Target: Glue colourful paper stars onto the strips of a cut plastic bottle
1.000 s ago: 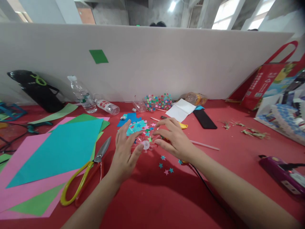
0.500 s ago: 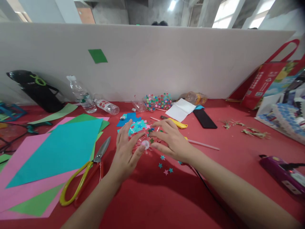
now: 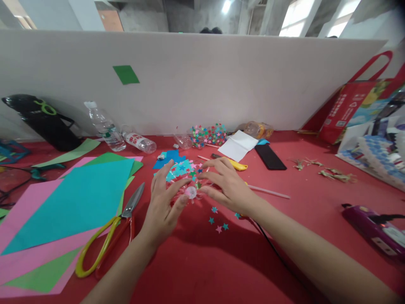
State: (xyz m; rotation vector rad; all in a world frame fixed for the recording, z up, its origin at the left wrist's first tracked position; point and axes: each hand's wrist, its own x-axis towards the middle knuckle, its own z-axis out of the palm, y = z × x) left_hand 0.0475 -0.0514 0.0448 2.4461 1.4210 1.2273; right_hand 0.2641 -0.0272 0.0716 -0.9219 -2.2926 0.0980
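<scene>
My left hand point(image 3: 163, 202) and my right hand point(image 3: 226, 185) lie on either side of a clear plastic flower-shaped piece point(image 3: 190, 190) with a pale round cap at its middle and small coloured stars stuck on it. The fingers of both hands are spread and touch its clear petals from left and right. The piece rests on the red table point(image 3: 202, 261). A few loose paper stars point(image 3: 218, 221) lie just in front of my right hand. Cut blue and teal paper scraps point(image 3: 177, 162) lie behind the piece.
Yellow-handled scissors point(image 3: 107, 234) lie left of my left arm beside teal, pink and green paper sheets point(image 3: 72, 198). Behind are water bottles point(image 3: 106, 126), a star heap point(image 3: 209, 135), white paper point(image 3: 238, 145), a black phone point(image 3: 270, 157), a yellow knife. A purple glue gun point(image 3: 373, 230) sits right.
Both hands stay on the plastic piece; my fingers have shifted slightly around it. The view has drifted a little to the right.
</scene>
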